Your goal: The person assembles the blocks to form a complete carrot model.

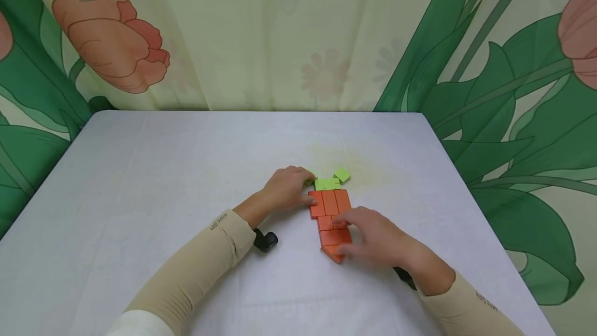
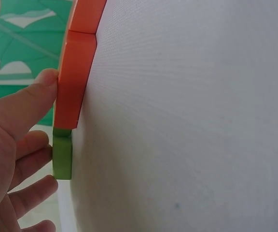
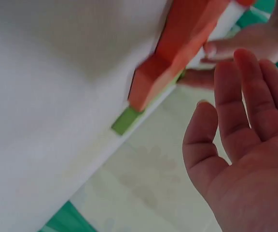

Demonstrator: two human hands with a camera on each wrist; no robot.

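Orange wooden blocks (image 1: 329,202) lie flush together in a carrot-like shape that ends in a pointed piece (image 1: 333,254). Above them sits a green rectangular block (image 1: 327,184), with a tilted small green block (image 1: 342,175) at its upper right. My left hand (image 1: 290,189) is at the upper left; its thumb is at the side of an orange block (image 2: 75,79). Its loosely extended fingers are beside a green block (image 2: 62,157) and partly cover it in the head view. My right hand (image 1: 373,237) hovers at the lower right of the orange blocks, fingers extended and holding nothing.
A white cloth (image 1: 177,170) covers the table. Black wrist devices (image 1: 266,241) show under both wrists. Behind the table hangs a curtain (image 1: 280,35) printed with leaves and flowers.
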